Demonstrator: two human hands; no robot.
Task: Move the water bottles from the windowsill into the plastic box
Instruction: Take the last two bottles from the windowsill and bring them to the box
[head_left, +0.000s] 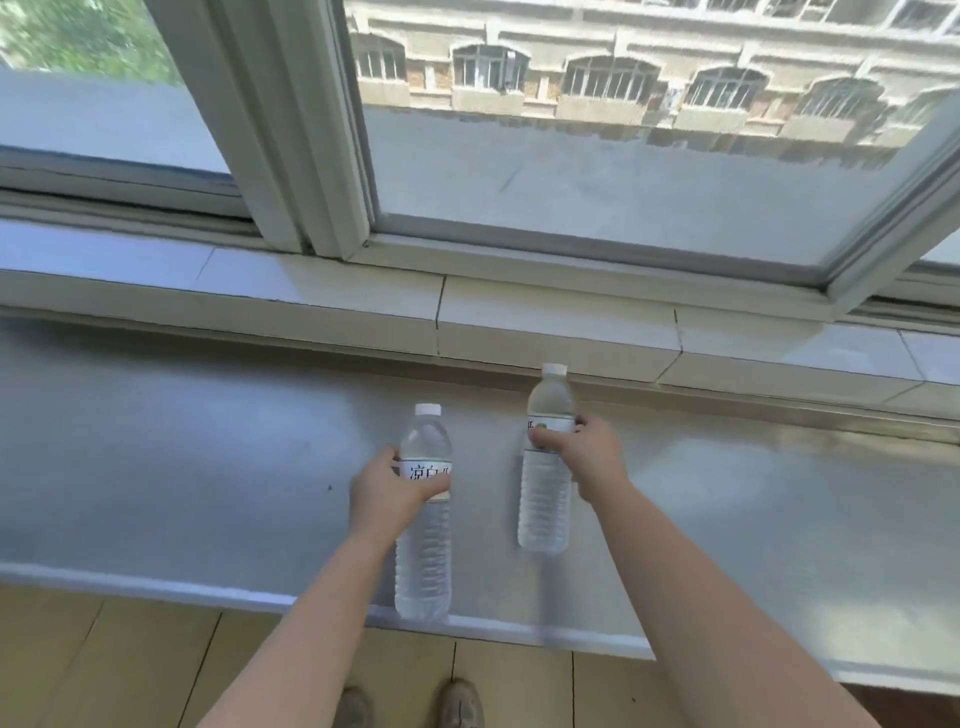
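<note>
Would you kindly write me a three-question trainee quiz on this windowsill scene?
1. How many bottles are in view?
2. True or false: the left hand has its grip on the left bottle at the cap.
3. Is the plastic box in view? A) yes B) no

Key:
1. Two, both upright.
2. False: each hand grips at the label; the right hand holds the right bottle.
3. B

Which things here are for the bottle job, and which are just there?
For the job:
- left bottle, in the left hand
- right bottle, in the right hand
- windowsill
- the plastic box is not in view

Just there:
- window frame
- building outside
- shoes
- floor tiles
</note>
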